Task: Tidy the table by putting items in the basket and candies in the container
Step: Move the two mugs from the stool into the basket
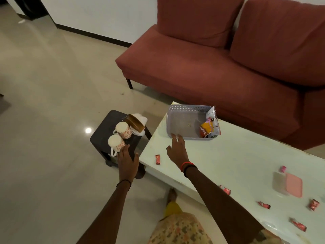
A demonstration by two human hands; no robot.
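Right hand (177, 152) touching basket (186, 107), left hand (127, 161) by mug (116, 144), basket lengthwise left-right

Red sofa (219, 55) against white wall (98, 13); glossy beige floor (44, 76); dark stool (105, 127).

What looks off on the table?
Candies lie scattered over the table, one alone near its left edge. In the basket, the packets are heaped at the right end and poke up past the rim. The container sits open, its pink lid beside it. No spill or damage visible.
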